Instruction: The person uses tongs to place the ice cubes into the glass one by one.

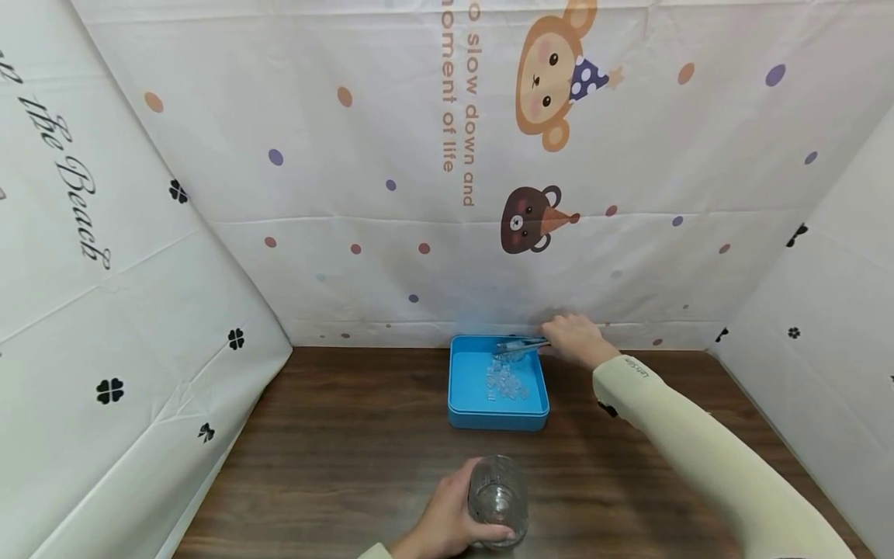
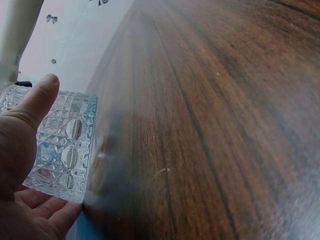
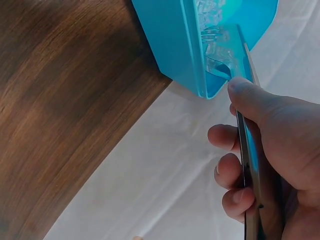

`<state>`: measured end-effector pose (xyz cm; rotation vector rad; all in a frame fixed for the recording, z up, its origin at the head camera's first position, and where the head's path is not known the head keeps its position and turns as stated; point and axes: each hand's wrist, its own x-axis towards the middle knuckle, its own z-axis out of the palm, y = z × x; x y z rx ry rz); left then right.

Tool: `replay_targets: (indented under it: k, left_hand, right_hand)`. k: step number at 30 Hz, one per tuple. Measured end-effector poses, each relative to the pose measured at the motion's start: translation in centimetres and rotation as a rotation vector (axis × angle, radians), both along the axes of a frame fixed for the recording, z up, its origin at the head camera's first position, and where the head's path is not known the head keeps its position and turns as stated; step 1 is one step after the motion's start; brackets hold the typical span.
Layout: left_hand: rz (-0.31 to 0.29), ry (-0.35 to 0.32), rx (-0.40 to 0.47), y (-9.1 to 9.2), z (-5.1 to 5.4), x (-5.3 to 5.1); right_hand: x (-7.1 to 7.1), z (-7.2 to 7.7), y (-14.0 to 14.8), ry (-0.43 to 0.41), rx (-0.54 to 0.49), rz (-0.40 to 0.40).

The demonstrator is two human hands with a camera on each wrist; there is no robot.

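Observation:
My left hand [image 1: 450, 514] grips a clear patterned glass [image 1: 499, 501] near the front of the table. In the left wrist view the thumb lies along one side of the glass [image 2: 65, 145] and the other fingers are on the opposite side. My right hand [image 1: 576, 339] holds metal tongs [image 1: 520, 346] over the back right of a blue tray [image 1: 499, 420]. Clear ice-like cubes [image 1: 504, 380] lie in the tray. The tongs' tips [image 3: 212, 34] are among the cubes in the right wrist view; whether they grip one, I cannot tell.
The blue tray stands at the back of the dark wooden table [image 1: 335, 442], close to a white printed cloth wall [image 1: 391, 272]. More white cloth [image 1: 140, 326] rises at the left, and another sheet [image 1: 824, 334] at the right.

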<state>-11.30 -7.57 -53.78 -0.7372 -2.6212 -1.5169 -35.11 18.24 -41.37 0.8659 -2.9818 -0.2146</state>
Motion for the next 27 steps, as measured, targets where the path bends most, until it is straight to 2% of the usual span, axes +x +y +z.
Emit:
replay_targets:
  k: [7,14,21,27]
  left_hand:
    - [-0.001,-0.005,0.011,0.04,-0.18,0.11]
    - [-0.001,-0.052,0.008,-0.02,-0.14,0.09]
    - [-0.013,-0.019,0.015,-0.02,0.01,-0.02]
    - [-0.016,-0.023,0.021,-0.07,-0.01,-0.09]
  right_hand:
    - [-0.02,-0.59,0.12,-0.019,0.024,0.008]
    - [0.08,-0.71,0.01,-0.016,0.026,-0.011]
    - [0.16,-0.74,-0.13,-0.023,0.039,-0.036]
    - [0.09,-0.81,-0.18,-0.031,0.041,-0.039]
